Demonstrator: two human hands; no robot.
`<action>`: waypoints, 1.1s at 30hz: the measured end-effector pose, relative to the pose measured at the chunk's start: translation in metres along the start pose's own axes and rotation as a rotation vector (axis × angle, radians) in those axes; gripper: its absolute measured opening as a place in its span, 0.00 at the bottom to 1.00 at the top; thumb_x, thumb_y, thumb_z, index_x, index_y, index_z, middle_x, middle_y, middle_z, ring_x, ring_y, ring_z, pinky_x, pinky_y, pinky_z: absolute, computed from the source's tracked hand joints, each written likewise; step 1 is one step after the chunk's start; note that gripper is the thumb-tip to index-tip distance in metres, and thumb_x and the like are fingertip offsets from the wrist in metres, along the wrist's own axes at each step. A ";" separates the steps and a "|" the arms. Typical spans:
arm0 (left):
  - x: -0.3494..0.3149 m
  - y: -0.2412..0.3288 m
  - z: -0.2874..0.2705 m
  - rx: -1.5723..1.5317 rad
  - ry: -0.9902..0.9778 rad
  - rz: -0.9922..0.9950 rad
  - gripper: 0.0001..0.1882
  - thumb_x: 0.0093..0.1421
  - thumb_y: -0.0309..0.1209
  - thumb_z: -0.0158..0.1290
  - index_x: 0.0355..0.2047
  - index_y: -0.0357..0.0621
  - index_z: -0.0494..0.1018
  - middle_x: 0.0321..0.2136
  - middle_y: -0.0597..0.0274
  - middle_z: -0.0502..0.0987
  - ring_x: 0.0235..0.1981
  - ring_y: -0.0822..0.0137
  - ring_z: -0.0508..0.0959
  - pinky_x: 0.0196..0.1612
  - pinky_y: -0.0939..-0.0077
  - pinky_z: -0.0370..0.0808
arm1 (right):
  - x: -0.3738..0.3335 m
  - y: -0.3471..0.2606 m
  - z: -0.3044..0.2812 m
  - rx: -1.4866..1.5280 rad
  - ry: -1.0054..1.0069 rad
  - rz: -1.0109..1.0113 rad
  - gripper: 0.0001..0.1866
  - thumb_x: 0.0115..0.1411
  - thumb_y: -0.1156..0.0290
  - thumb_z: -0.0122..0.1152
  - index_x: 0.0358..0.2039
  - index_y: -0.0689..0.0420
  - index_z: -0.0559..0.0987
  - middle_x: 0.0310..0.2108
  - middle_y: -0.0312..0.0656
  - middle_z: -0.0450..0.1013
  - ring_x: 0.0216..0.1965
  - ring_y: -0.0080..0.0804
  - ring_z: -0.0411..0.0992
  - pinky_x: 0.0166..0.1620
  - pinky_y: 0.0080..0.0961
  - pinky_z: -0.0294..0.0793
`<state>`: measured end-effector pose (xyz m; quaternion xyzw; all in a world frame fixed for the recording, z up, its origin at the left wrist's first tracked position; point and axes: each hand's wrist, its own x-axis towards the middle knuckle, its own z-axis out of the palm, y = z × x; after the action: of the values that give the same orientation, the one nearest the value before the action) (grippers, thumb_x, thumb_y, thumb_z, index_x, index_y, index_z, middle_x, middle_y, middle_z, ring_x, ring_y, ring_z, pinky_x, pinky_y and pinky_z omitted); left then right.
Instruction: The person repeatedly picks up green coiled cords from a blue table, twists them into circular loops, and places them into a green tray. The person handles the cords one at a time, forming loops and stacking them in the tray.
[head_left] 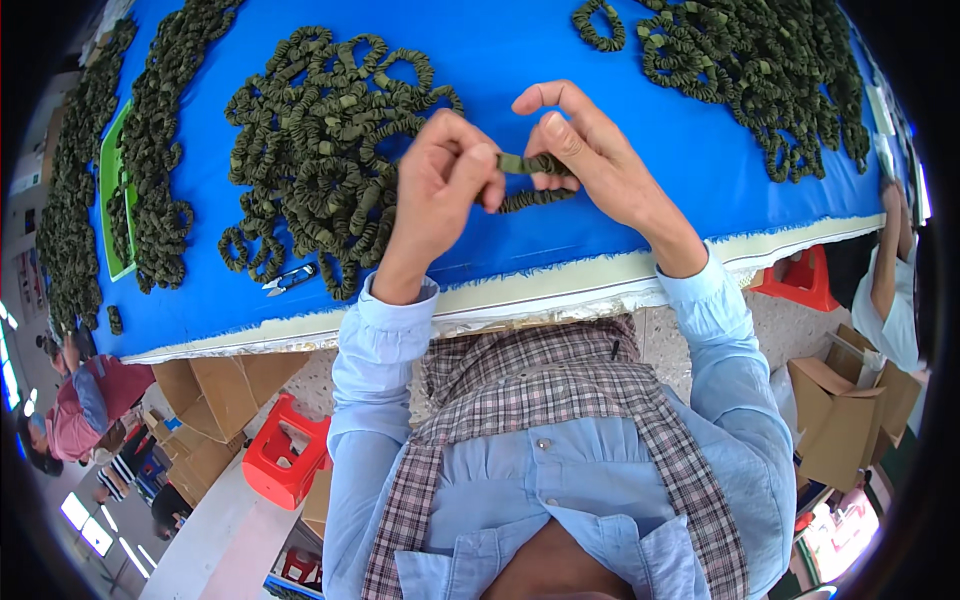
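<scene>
Between my hands a dark green scrunchie (538, 199) is held above the blue-covered table. My left hand (440, 185) is closed, thumb and fingers pinching its left end, where a smooth flat section shows. On its other side, the fingers of my right hand (600, 150) pass through the ring and grip it, with the index finger raised and curved. A big heap of like scrunchies (310, 140) lies just left of my left hand. Small thread snips (290, 279) rest at the heap's near edge.
Another pile of scrunchies (760, 70) covers the far right, with a single one (598, 25) beside it. More fill the left side around a green tray (110, 190). Red stools (285, 450) and cardboard boxes (835, 410) stand below; other people sit at both ends.
</scene>
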<state>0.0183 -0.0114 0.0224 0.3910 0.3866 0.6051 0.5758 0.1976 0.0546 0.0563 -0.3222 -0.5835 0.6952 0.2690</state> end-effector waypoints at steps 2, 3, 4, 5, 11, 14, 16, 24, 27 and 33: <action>-0.001 0.003 -0.006 -0.143 0.023 -0.006 0.07 0.64 0.25 0.49 0.30 0.40 0.62 0.22 0.62 0.70 0.17 0.75 0.69 0.19 0.80 0.67 | 0.001 0.000 0.001 0.014 0.068 0.005 0.19 0.65 0.55 0.54 0.45 0.58 0.70 0.23 0.30 0.67 0.23 0.13 0.63 0.24 0.14 0.61; -0.001 0.004 -0.006 -0.160 0.015 -0.009 0.07 0.64 0.25 0.49 0.29 0.40 0.62 0.22 0.62 0.70 0.17 0.75 0.69 0.19 0.80 0.67 | 0.003 0.003 0.004 0.031 0.093 -0.012 0.18 0.64 0.56 0.56 0.44 0.58 0.71 0.21 0.29 0.66 0.22 0.12 0.62 0.23 0.14 0.59; -0.001 0.004 -0.006 -0.177 0.007 -0.012 0.08 0.64 0.25 0.49 0.29 0.40 0.62 0.22 0.62 0.70 0.17 0.75 0.69 0.19 0.80 0.67 | 0.004 0.005 0.005 0.048 0.119 -0.029 0.17 0.64 0.57 0.57 0.43 0.59 0.72 0.19 0.28 0.65 0.21 0.10 0.60 0.22 0.14 0.58; -0.001 0.005 -0.006 -0.193 -0.001 -0.015 0.08 0.64 0.25 0.49 0.29 0.40 0.62 0.22 0.62 0.70 0.16 0.76 0.68 0.19 0.79 0.67 | 0.003 0.006 0.006 -0.006 0.100 -0.047 0.17 0.62 0.58 0.60 0.42 0.58 0.73 0.17 0.27 0.63 0.19 0.10 0.59 0.21 0.14 0.56; -0.002 0.006 0.000 0.050 0.078 0.031 0.07 0.62 0.21 0.48 0.28 0.41 0.62 0.23 0.62 0.71 0.16 0.76 0.68 0.19 0.79 0.67 | 0.001 0.008 0.014 -0.373 0.095 -0.224 0.11 0.52 0.69 0.70 0.35 0.58 0.81 0.11 0.25 0.62 0.16 0.09 0.55 0.19 0.15 0.52; -0.002 0.002 0.000 -0.028 0.071 0.060 0.07 0.61 0.19 0.48 0.28 0.41 0.62 0.24 0.62 0.71 0.16 0.76 0.68 0.19 0.78 0.68 | 0.002 0.008 0.017 -0.300 0.118 -0.227 0.07 0.52 0.72 0.68 0.31 0.59 0.82 0.14 0.27 0.67 0.17 0.09 0.57 0.19 0.15 0.53; -0.002 0.001 -0.002 -0.081 0.072 0.082 0.06 0.63 0.22 0.48 0.29 0.42 0.63 0.23 0.61 0.71 0.16 0.77 0.66 0.18 0.79 0.65 | 0.003 0.014 0.019 -0.226 0.137 -0.265 0.05 0.52 0.73 0.67 0.29 0.59 0.82 0.15 0.29 0.69 0.17 0.09 0.58 0.19 0.15 0.54; 0.002 0.003 -0.017 -0.403 0.034 0.029 0.04 0.62 0.23 0.50 0.31 0.43 0.66 0.20 0.65 0.70 0.16 0.76 0.66 0.19 0.79 0.62 | 0.003 0.006 0.004 -0.476 0.075 -0.257 0.09 0.54 0.77 0.65 0.37 0.62 0.79 0.27 0.33 0.74 0.27 0.14 0.69 0.29 0.13 0.68; 0.002 0.005 -0.011 -0.010 0.033 0.038 0.05 0.62 0.27 0.53 0.32 0.41 0.69 0.20 0.67 0.70 0.16 0.78 0.65 0.21 0.80 0.63 | 0.003 0.009 0.003 -0.396 0.069 -0.266 0.13 0.56 0.77 0.64 0.42 0.62 0.77 0.32 0.35 0.74 0.31 0.18 0.71 0.36 0.15 0.72; 0.002 0.000 -0.007 0.373 -0.068 -0.032 0.08 0.64 0.31 0.53 0.31 0.40 0.69 0.20 0.70 0.68 0.22 0.82 0.66 0.23 0.80 0.65 | 0.005 0.015 0.005 -0.059 -0.040 -0.167 0.17 0.60 0.70 0.62 0.47 0.60 0.69 0.32 0.35 0.71 0.32 0.19 0.71 0.44 0.20 0.73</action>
<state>0.0115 -0.0092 0.0201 0.5050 0.4783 0.5002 0.5157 0.1902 0.0527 0.0410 -0.2662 -0.6338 0.6591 0.3048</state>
